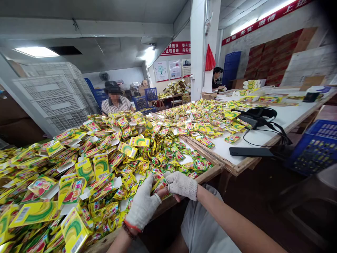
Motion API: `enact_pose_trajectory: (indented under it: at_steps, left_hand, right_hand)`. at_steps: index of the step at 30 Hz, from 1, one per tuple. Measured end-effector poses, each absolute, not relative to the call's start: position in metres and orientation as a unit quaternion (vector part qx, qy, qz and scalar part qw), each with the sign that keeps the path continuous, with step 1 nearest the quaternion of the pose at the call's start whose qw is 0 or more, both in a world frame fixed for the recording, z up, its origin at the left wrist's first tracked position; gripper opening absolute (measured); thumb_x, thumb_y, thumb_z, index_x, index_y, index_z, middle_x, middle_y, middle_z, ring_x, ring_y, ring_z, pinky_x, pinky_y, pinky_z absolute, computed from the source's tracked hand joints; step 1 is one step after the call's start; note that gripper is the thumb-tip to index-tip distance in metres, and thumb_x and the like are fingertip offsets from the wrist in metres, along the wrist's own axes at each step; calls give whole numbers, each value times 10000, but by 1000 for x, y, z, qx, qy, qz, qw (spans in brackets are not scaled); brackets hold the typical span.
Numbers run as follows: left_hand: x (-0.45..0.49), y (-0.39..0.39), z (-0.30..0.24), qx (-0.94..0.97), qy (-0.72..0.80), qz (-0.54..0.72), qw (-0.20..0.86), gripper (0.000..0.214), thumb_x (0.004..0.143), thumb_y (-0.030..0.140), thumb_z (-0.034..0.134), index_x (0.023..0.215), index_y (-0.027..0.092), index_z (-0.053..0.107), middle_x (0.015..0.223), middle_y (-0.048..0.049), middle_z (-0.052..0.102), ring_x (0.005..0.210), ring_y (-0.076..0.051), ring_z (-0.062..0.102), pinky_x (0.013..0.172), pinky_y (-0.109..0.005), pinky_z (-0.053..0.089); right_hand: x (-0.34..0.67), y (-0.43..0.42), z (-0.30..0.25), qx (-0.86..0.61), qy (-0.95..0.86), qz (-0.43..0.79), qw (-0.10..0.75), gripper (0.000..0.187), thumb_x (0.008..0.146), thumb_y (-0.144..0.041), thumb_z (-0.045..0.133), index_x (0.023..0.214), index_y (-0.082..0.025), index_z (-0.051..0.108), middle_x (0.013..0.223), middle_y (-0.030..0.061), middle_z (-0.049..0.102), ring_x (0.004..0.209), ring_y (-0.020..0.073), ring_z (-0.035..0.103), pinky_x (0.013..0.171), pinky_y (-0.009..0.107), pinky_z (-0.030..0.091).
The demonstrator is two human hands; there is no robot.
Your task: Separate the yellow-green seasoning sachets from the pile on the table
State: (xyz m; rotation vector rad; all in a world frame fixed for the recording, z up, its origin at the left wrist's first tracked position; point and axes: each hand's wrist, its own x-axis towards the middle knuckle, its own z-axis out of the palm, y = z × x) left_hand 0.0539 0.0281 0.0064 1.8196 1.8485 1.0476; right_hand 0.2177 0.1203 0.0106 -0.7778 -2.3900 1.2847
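Observation:
My left hand, in a white knit glove with bare fingertips, is closed around a small yellow-and-red candy carton at the table's front edge. From the right, my gloved right hand meets it, its fingers curled and pinched on the carton's near end. The fingers partly hide the carton, so its flap cannot be made out. Small shiny green-and-yellow candy packets lie loose just beyond both hands. To the left, a large heap of yellow cartons, several with white flaps open, rises beside my left hand.
A wooden rim edges the table. On the right-hand white tabletop lie a black phone-like slab and a black headset with its cable. A blue crate stands at right. Across the heap sits a person; white crates are stacked behind.

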Motion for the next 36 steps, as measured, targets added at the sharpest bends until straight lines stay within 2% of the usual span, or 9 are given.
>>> enact_pose_trajectory:
  at_steps: [3,6,11,15,18,21,27,33,36]
  left_hand:
    - [48,31,19,602,635,361,322,213,736,381,594,777,172,604,741,-8,603,711,-158,553,627,-236,431]
    - [43,39,26,602,643,365,300,323,678,434,653,571,162,517,560,32,478,554,-101,426,508,-203,312]
    - [19,60,42,590,723,320,167,347,826,482,420,786,177,581,694,-6,594,617,-129,516,564,-222,378]
    - [-3,80,42,570,778,261,34,209,753,285,511,936,211,578,947,-49,614,832,-192,558,716,-284,400]
    - [-6,92,29,593,778,207,-21,324,663,164,548,980,222,579,998,-61,563,900,-207,527,777,-306,384]
    - [-7,96,20,611,770,171,-67,245,730,165,472,937,217,592,971,-69,530,911,-215,505,798,-323,378]
    - [-13,79,27,637,754,126,-101,337,726,143,442,1024,217,580,1032,-103,503,970,-272,480,809,-384,381]
    - [4,80,17,713,691,110,-29,559,632,37,492,1121,299,559,1092,-48,569,992,-211,497,842,-318,389]
    - [4,85,17,702,696,152,-4,474,600,28,517,1004,261,600,1013,-61,596,956,-226,505,834,-346,379]
  right_hand:
    - [213,121,5,-293,-827,432,208,323,764,-325,561,514,-168,430,414,-56,445,428,69,418,452,176,317]
    - [208,129,4,-299,-854,337,260,344,703,-336,635,489,-154,436,512,-44,466,522,72,431,511,185,326]
    - [223,174,27,-296,-753,425,405,261,693,-396,635,612,-156,572,566,-24,516,533,87,447,511,200,357]
    - [230,204,47,-310,-614,470,553,410,902,-461,273,1054,-176,524,982,75,608,748,119,594,620,232,465]
    - [211,207,41,-341,-690,421,480,396,925,-394,253,1136,-157,488,996,85,622,737,115,619,617,223,480]
    - [179,206,23,-362,-773,368,368,290,895,-267,377,1067,-148,577,837,54,661,672,127,620,618,229,487]
    - [142,224,3,-381,-863,252,215,425,679,17,558,1066,-151,605,1140,116,586,1075,205,551,918,290,401]
    - [153,223,10,-415,-876,166,179,283,723,-53,561,984,-155,597,1077,139,576,1003,237,573,852,341,404]
    - [171,218,16,-433,-866,153,201,160,717,-180,635,871,-164,593,939,94,614,901,219,584,771,302,409]
